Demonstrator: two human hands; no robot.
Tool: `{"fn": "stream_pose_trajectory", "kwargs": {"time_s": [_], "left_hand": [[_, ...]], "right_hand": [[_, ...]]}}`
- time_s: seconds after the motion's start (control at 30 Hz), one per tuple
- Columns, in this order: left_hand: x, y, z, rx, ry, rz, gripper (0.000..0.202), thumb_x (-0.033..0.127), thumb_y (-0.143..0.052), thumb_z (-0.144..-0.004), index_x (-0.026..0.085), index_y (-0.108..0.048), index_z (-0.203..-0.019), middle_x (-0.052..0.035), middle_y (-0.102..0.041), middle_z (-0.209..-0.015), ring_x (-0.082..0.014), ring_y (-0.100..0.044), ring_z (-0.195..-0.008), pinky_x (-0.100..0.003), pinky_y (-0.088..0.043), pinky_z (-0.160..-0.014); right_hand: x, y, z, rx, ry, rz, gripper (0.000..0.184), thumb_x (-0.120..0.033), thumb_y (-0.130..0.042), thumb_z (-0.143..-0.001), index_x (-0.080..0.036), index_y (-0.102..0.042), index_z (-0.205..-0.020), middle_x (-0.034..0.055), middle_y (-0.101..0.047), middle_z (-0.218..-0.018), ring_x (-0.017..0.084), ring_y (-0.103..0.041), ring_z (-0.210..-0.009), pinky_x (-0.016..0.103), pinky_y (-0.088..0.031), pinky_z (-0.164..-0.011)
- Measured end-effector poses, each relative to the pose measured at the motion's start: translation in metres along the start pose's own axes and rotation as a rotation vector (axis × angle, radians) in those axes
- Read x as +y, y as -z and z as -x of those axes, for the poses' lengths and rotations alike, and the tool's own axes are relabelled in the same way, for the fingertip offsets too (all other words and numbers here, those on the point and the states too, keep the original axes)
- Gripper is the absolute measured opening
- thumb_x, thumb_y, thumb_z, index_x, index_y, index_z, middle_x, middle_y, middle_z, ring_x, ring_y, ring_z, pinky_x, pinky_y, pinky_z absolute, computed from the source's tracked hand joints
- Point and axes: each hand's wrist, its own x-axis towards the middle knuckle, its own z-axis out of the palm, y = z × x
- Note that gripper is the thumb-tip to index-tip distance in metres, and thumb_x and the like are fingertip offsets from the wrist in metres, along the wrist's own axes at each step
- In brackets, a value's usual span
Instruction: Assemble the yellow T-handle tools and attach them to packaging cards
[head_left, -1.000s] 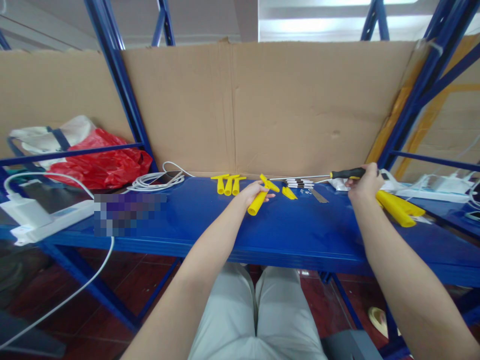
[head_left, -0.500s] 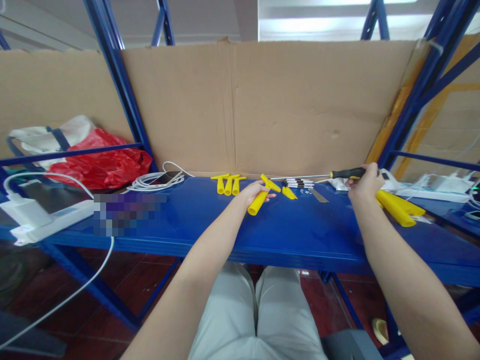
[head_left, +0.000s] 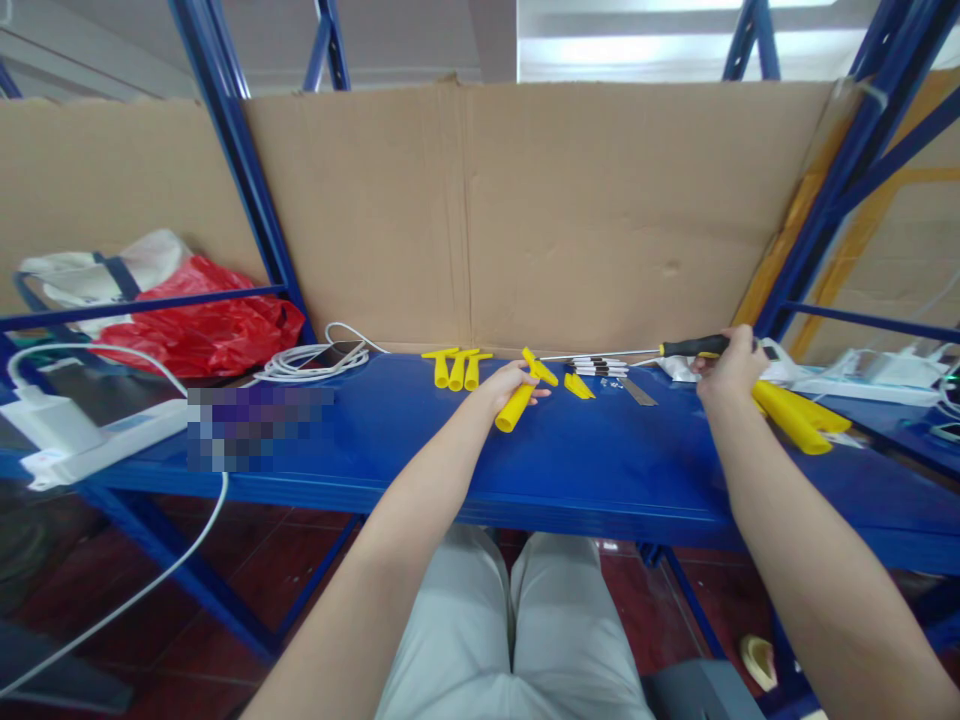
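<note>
Showing in head view: left hand (head_left: 510, 385) wrapped around the stem of a yellow T-shaped piece (head_left: 514, 410), fingers curled, open tube end toward the wearer, crossbar head pointing away. Right hand (head_left: 735, 365) closed around the black-and-yellow handle of a screwdriver (head_left: 694, 346); shaft runs leftward to the crossbar head in the left hand. Can't tell if the tip touches or sits inside.

Writing: any print on the small white packs (head_left: 596, 367) between the hands is too small to read; same for the white power strip (head_left: 124, 440) far left of the left hand. A pixelated patch (head_left: 255, 420) hides whatever lies beside that strip.

Around the hands: three yellow T-shaped pieces (head_left: 457, 374) stand in a row just left of the left hand. Right of it, a small yellow part (head_left: 578, 386), then a flat metal strip (head_left: 639, 392). White pouch (head_left: 679, 370) just left of the right hand; more yellow pieces (head_left: 799, 420) beside the right wrist. Coiled white cable (head_left: 307, 367) and red bag (head_left: 210, 325) well left of the left hand. All on the blue table (head_left: 600, 460).

Versus earlier: both grips unchanged, row same; cream object (head_left: 759, 660) on the floor below the right forearm sits lower than a second ago.
</note>
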Motion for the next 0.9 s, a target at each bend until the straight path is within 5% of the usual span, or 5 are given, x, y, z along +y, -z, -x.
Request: {"fn": "stream_pose_trajectory", "kwargs": {"time_s": [0.2, 0.47, 0.9], "left_hand": [[-0.002, 0.001, -0.002, 0.066, -0.067, -0.092, 0.071, -0.009, -0.05, -0.076, 0.024, -0.035, -0.137, -0.0147, -0.064, -0.121, -0.0182, -0.072, -0.063, -0.017, -0.045, -0.039], [-0.004, 0.0, 0.001, 0.169, -0.122, -0.279, 0.062, -0.006, -0.045, -0.079, 0.022, -0.036, -0.133, -0.011, -0.064, -0.115, -0.0114, -0.067, -0.056, -0.015, -0.041, -0.037], [-0.006, 0.002, -0.002, 0.198, -0.142, -0.389, 0.055, 0.002, -0.05, -0.083, 0.024, -0.034, -0.131, -0.0087, -0.063, -0.116, -0.0087, -0.066, -0.06, -0.012, -0.041, -0.039]], "right_hand": [[-0.001, -0.001, 0.001, -0.076, -0.084, 0.023, 0.018, -0.012, -0.05, -0.084, -0.021, -0.042, -0.07, -0.0094, -0.041, -0.045, 0.007, -0.038, -0.03, 0.015, -0.035, -0.028], [0.01, 0.007, -0.018, -0.245, -0.333, -0.002, 0.03, -0.041, -0.064, -0.085, -0.019, -0.05, -0.071, -0.0054, -0.051, -0.05, 0.007, -0.044, -0.035, 0.017, -0.045, -0.032], [0.009, 0.013, -0.027, -0.442, -0.392, -0.151, 0.035, -0.045, -0.036, -0.091, -0.023, -0.046, -0.066, -0.0043, -0.035, -0.044, 0.014, -0.05, -0.047, 0.029, -0.053, -0.049]]}}
